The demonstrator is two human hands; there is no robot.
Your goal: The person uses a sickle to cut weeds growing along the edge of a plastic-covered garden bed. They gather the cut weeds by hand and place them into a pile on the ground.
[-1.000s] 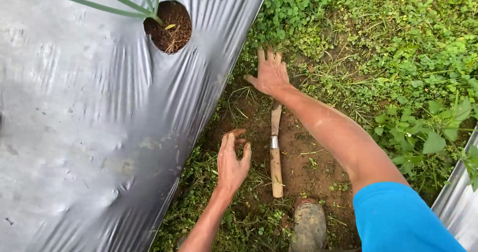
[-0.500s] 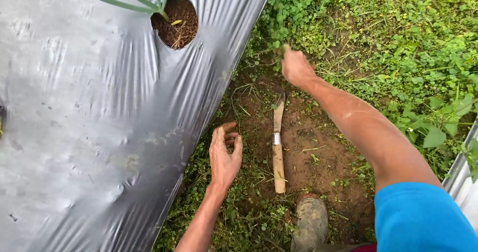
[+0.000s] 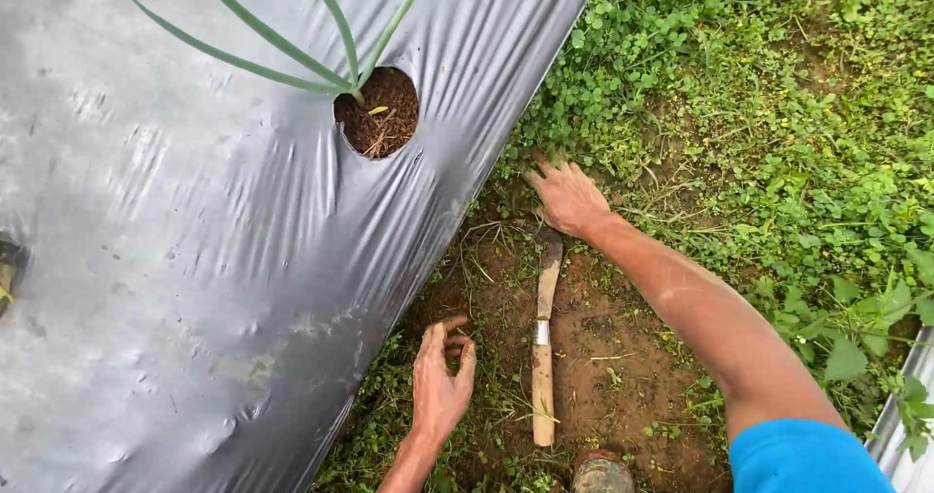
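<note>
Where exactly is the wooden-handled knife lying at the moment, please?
In the head view, the knife lies on the bare soil patch at lower centre, between the left hand and the right forearm, its blade tip just below the right hand.

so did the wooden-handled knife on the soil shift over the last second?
No. The wooden-handled knife lies in the same spot on the bare soil patch beside the grey plastic mulch sheet; its drift in frame comes from the camera.
</note>
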